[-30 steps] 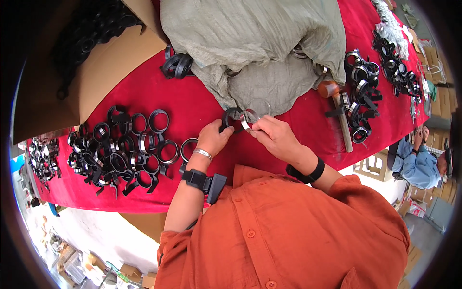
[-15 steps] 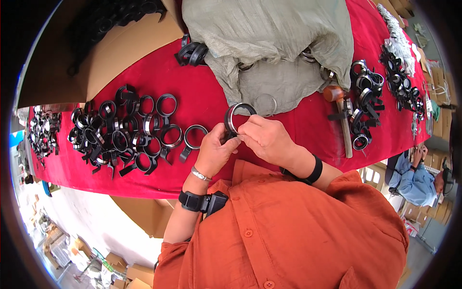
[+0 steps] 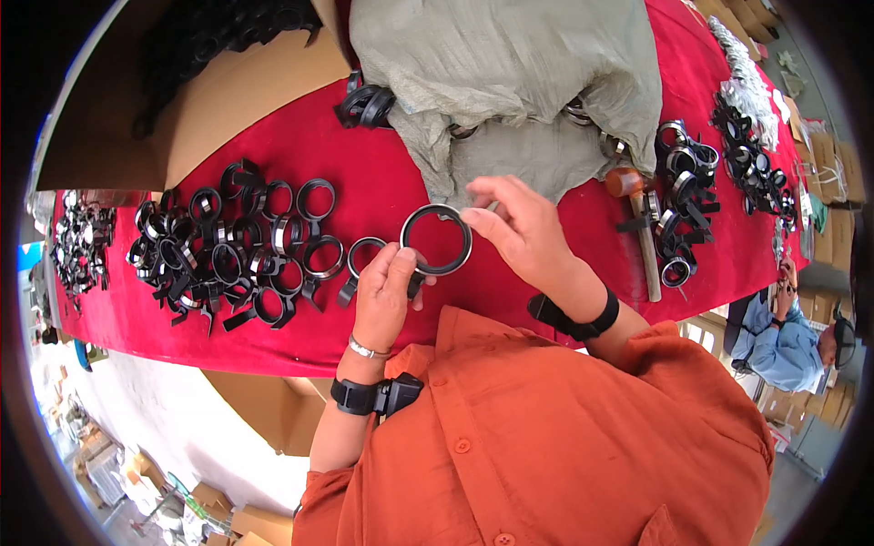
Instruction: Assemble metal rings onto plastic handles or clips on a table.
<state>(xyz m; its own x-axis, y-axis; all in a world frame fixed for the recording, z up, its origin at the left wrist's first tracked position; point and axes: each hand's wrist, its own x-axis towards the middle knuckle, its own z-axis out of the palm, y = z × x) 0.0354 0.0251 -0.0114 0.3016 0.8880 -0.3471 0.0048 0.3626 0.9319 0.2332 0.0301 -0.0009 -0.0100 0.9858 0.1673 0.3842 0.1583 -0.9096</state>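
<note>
Black ring (image 3: 437,239) now raised, both hands gripping

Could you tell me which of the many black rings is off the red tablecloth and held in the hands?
The black ring held up between the left hand and the right hand; the other rings lie on the red tablecloth.

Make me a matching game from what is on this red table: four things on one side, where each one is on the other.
Things:
1. black ring
2. wooden mallet
3. grey sack
4. pile of black clamps

Places:
A. far edge of the table, middle
B. held up between both hands
C. spread out left of the hands
D. lying right of the right hand

Pairs: 1-B, 2-D, 3-A, 4-C
</note>
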